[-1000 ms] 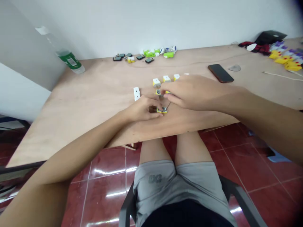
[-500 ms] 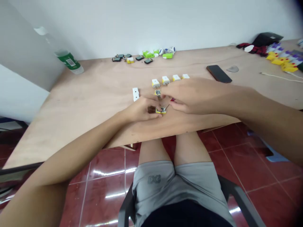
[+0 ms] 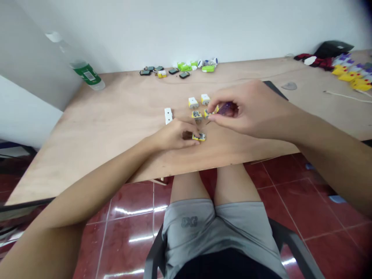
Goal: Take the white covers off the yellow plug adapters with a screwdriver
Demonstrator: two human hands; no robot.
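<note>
My left hand rests on the table, with thumb and fingers closed on a small yellow-and-white plug adapter whose inner parts show on top. My right hand is raised to the right of it, gripping a screwdriver with a purple see-through handle. The thin shaft points down-left, its tip apart from the held adapter. Just beyond lies another adapter with its inside exposed; a similar one is partly behind my right fingers. Farther back are two white-topped adapters, one at left and one beside it.
A white strip with holes lies left of the adapters. Black, green and white small items line the wall. A bottle stands at back left. My right hand partly covers a phone. Yellow-and-purple figures sit far right.
My right hand has lifted and turned, taking the screwdriver's tip away from the held adapter and bringing its handle into view. My left hand stays on the adapter.
</note>
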